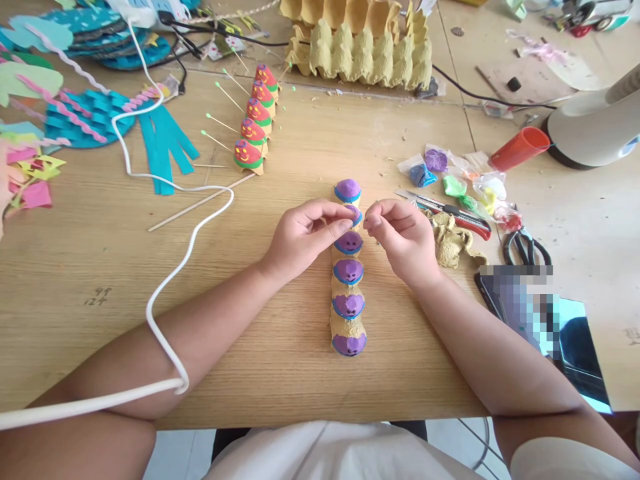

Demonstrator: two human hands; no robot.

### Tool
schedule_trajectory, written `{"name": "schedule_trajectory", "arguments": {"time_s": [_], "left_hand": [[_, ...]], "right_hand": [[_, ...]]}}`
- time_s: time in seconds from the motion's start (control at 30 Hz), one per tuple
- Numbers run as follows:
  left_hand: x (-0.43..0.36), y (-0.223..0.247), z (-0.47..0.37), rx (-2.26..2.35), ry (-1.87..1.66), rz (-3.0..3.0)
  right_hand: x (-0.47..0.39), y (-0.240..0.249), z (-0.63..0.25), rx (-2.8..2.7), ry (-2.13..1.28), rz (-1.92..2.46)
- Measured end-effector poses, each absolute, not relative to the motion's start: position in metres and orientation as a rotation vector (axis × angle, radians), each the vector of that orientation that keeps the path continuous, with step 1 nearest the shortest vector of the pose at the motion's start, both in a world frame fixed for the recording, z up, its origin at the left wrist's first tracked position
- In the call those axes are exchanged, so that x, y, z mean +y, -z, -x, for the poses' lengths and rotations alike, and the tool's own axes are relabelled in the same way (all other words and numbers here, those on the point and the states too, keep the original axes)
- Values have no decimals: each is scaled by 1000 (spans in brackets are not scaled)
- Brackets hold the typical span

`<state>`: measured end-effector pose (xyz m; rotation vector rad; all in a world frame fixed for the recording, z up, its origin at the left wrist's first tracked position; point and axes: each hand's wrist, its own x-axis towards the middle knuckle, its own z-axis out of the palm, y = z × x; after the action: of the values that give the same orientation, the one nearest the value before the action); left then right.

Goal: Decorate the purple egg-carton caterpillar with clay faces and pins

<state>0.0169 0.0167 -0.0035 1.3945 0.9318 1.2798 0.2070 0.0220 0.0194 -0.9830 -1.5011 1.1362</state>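
A strip of egg carton cups [349, 327] lies lengthwise before me, its cups topped with purple and edged in blue. Several of the nearer cups carry small dark smiling faces. My left hand [313, 233] reaches over the second cup from the far end, thumb and forefinger closed at its purple top [353, 212] and partly covering it. Just right of that cup, my right hand [403, 237] is held in a pinch. Whatever tiny bit either hand's fingertips hold is too small or hidden to name.
A red-and-green decorated carton strip [254, 132] with thin sticks stands farther back. Right lie a utility knife [465, 220], scissors [527, 250], bagged clay [455, 187] and a phone [520, 307]. A white cable [173, 273] crosses my left arm. Egg cartons [370, 53] sit behind.
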Motion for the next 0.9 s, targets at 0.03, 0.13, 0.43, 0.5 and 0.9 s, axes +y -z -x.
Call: {"name": "schedule_trajectory", "arguments": {"time_s": [0.03, 0.13, 0.43, 0.5, 0.9], "left_hand": [[17, 4, -17, 937, -1278, -1397], [17, 4, -17, 949, -1282, -1400], [16, 2, -16, 978, -1265, -1494], [15, 1, -16, 967, -1269, -1542], [12, -6, -17, 976, -1356, -1727]], "right_hand": [[22, -19, -207, -1501, -1133, 993], [23, -18, -207, -1483, -1136, 1007], [24, -20, -207, -1498, -1151, 1009], [23, -21, -207, -1521, -1148, 1004], [20, -22, -204, -1597, -1125, 1007]]}}
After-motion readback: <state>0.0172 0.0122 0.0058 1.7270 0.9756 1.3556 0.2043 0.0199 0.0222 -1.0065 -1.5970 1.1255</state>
